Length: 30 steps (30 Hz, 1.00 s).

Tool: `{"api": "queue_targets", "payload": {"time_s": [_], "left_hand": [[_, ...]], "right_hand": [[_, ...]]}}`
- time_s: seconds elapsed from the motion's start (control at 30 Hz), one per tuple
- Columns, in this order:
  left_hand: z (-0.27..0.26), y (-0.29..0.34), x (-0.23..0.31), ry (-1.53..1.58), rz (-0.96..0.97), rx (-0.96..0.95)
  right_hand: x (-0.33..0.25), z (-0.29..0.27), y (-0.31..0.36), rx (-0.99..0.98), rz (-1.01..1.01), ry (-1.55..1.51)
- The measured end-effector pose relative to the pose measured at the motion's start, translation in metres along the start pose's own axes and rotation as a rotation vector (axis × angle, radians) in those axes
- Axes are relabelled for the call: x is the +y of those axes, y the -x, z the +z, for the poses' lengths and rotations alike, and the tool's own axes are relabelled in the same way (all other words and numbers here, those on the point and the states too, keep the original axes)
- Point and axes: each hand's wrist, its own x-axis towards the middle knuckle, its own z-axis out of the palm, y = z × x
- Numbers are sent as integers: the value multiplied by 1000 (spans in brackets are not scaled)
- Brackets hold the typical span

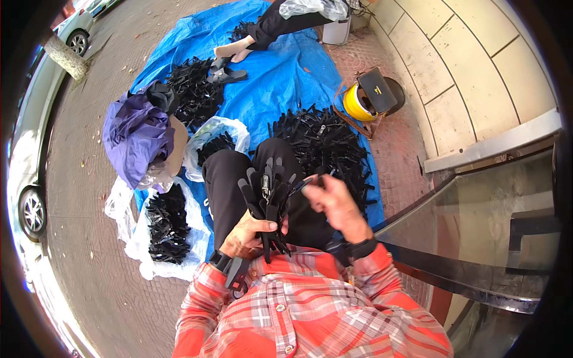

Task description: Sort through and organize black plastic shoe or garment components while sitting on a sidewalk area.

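Observation:
My left hand (249, 231) is closed round a fanned bundle of narrow black strips with rounded ends (271, 200), held upright above my lap. A shiny piece shows among the strips near the middle of the bundle. Just right of it, my right hand (335, 203) is slightly blurred, its fingers drawn together on the end of a dark strip (298, 186). Whether that strip is free of the bundle I cannot tell. A large heap of similar black strips (325, 146) lies beyond my knees to the right.
A blue tarp (280, 83) carries more black heaps (194, 89) and grey sandals (225, 73). White plastic bags with strips (167, 224) lie left, beside a purple cloth bundle (137, 134). Another person's bare feet (234, 49) rest ahead. A yellow bucket (356, 104) with a black bag stands right, near a glass panel (471, 209).

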Motion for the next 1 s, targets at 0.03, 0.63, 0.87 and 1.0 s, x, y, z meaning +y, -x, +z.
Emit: {"api": "queue_targets", "payload": {"time_s": [0.03, 0.63, 0.87, 1.0], "left_hand": [[4, -1, 1, -1, -6, -5], [-3, -17, -9, 116, -89, 54], [-5, -15, -9, 248, -76, 43], [-4, -14, -13, 282, -55, 119]], "right_hand": [[13, 9, -1, -53, -10, -80], [13, 5, 12, 37, 106, -91], [30, 17, 2, -5, 78, -305], [11, -4, -6, 183, -74, -373]]}}
